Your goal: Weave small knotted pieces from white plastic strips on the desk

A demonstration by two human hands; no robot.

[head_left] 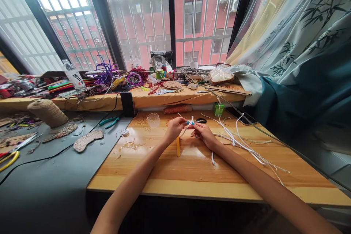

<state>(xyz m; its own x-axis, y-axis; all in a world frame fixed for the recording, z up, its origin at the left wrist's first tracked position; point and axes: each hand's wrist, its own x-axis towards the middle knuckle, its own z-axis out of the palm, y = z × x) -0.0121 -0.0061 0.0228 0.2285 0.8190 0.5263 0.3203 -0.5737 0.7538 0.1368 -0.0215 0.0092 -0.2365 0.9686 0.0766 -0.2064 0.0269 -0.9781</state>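
Over the middle of the wooden table, my left hand (177,128) and my right hand (203,134) meet, fingertips pinched together on a white cord (192,119). A short end of the cord sticks up between the fingers, and what loop or knot it makes is too small to tell. Below my left hand a yellow stick (178,147) rests on the tabletop. Black scissor handles (201,120) show just behind my right hand. Several loose white cords (241,144) spread across the table to the right of my right hand.
A clear round tub (153,120) and a green box (218,109) stand toward the back. On the grey table at left are a twine spool (47,112), pliers (109,121) and yellow-handled scissors (11,157). Craft supplies crowd the windowsill (153,97). A dark rod (263,128) slants across the right side.
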